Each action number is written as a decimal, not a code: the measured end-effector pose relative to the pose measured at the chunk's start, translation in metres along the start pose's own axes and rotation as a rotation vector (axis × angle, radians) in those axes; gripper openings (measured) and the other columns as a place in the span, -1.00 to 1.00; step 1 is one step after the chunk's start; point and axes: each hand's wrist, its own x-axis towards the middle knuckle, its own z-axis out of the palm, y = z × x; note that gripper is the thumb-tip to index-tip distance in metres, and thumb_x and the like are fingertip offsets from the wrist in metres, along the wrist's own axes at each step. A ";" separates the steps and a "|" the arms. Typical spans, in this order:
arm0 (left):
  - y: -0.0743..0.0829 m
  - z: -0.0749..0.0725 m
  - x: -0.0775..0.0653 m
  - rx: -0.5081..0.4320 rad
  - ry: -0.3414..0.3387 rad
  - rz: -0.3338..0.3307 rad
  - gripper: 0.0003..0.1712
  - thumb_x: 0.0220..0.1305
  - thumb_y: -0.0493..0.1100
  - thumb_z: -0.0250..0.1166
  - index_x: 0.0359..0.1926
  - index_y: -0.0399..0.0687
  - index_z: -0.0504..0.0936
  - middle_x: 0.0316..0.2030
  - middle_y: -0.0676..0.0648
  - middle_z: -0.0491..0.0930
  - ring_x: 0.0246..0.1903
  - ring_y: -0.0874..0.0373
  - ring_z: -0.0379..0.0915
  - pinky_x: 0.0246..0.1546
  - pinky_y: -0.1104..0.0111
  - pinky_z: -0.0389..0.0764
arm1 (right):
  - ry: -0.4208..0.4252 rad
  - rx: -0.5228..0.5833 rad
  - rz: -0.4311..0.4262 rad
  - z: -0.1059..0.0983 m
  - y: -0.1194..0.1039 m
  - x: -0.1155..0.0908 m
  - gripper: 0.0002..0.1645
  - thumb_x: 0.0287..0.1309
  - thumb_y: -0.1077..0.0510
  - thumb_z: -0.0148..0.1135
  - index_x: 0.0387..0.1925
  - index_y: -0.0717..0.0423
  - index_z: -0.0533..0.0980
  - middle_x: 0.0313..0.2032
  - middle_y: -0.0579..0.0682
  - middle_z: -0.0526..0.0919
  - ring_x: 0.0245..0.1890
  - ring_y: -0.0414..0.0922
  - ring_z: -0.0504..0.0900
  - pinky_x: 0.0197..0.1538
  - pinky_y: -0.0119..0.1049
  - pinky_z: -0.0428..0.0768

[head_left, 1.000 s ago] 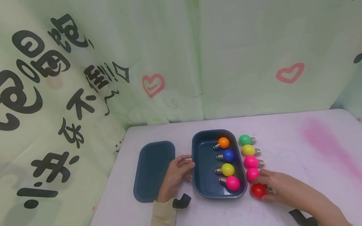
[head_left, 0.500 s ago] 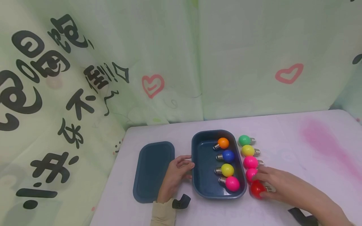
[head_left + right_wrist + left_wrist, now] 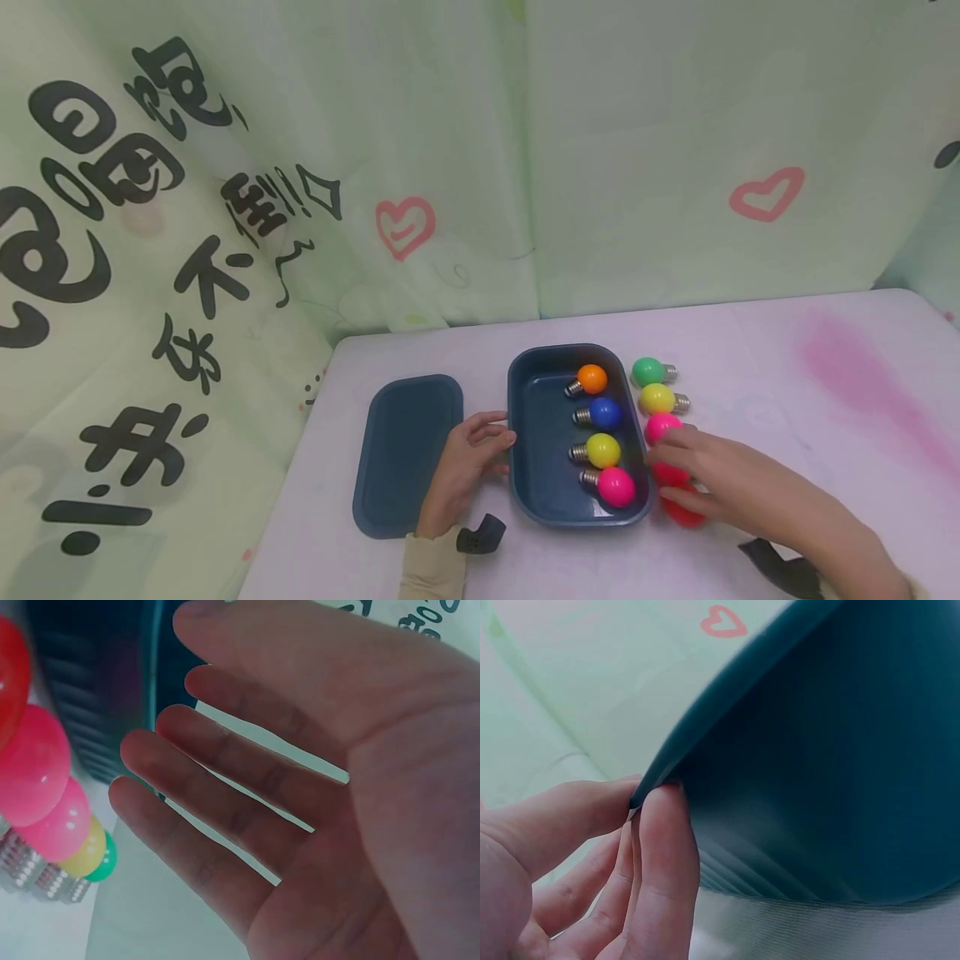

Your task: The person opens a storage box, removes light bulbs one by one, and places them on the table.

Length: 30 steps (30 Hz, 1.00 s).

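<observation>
My left hand pinches the left rim of a dark blue box; the left wrist view shows thumb and finger meeting on the box wall. Inside, along the right side, lie orange, blue, yellow and pink light bulbs. My right hand, fingers extended, hovers over the near end of a bulb row right of the box. The red bulb and a pink bulb there are partly hidden from the head view. In the right wrist view the palm holds nothing.
Farther up that row lie another pink bulb, a yellow bulb and a green bulb. A dark blue lid lies flat left of the box. A printed curtain hangs behind the pale table.
My right hand has come off the red bulb and shifted slightly left and up over the row, its fingers spreading. The left hand, the box and the bulbs stay in place.
</observation>
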 end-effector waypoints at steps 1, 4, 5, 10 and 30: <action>0.000 0.000 0.000 -0.002 0.000 -0.001 -0.46 0.18 -0.13 0.45 0.18 -0.14 0.57 -0.14 -0.09 0.68 -0.21 0.14 0.61 -0.35 0.34 0.71 | 0.001 0.000 0.000 -0.001 -0.003 0.001 -0.54 -0.08 -0.01 0.56 -0.07 -0.10 0.63 -0.12 -0.17 0.58 -0.10 -0.12 0.58 -0.22 -0.24 0.73; 0.000 0.000 0.001 -0.002 0.000 0.001 -0.46 0.18 -0.13 0.46 0.17 -0.13 0.57 -0.15 -0.08 0.68 -0.21 0.15 0.61 -0.35 0.34 0.71 | 0.009 0.003 -0.009 -0.003 -0.011 0.005 -0.55 -0.05 -0.01 0.55 -0.07 -0.10 0.64 -0.14 -0.17 0.57 -0.12 -0.14 0.57 -0.23 -0.25 0.72; -0.001 0.000 0.001 -0.001 0.000 0.001 -0.46 0.18 -0.13 0.45 0.17 -0.13 0.57 -0.15 -0.09 0.68 -0.21 0.14 0.61 -0.35 0.33 0.72 | 0.014 0.003 -0.015 -0.003 -0.013 0.007 -0.56 -0.04 -0.01 0.54 -0.07 -0.10 0.64 -0.15 -0.18 0.57 -0.13 -0.15 0.58 -0.23 -0.25 0.72; -0.001 0.000 0.000 0.006 0.005 -0.001 -0.46 0.19 -0.11 0.45 0.17 -0.13 0.57 -0.14 -0.10 0.67 -0.21 0.12 0.62 -0.33 0.33 0.72 | 0.045 -0.025 -0.087 -0.005 -0.025 0.014 -0.60 -0.01 0.00 0.53 -0.09 -0.08 0.65 -0.18 -0.18 0.57 -0.19 -0.21 0.57 -0.21 -0.31 0.71; 0.000 0.001 0.000 -0.001 0.011 0.000 -0.47 0.19 -0.13 0.45 0.17 -0.16 0.57 -0.15 -0.09 0.67 -0.23 0.14 0.61 -0.35 0.33 0.71 | 0.002 -0.063 -0.104 0.014 -0.043 0.039 -0.55 -0.01 0.04 0.53 -0.05 0.03 0.64 -0.22 -0.09 0.63 -0.25 -0.16 0.60 -0.21 -0.25 0.72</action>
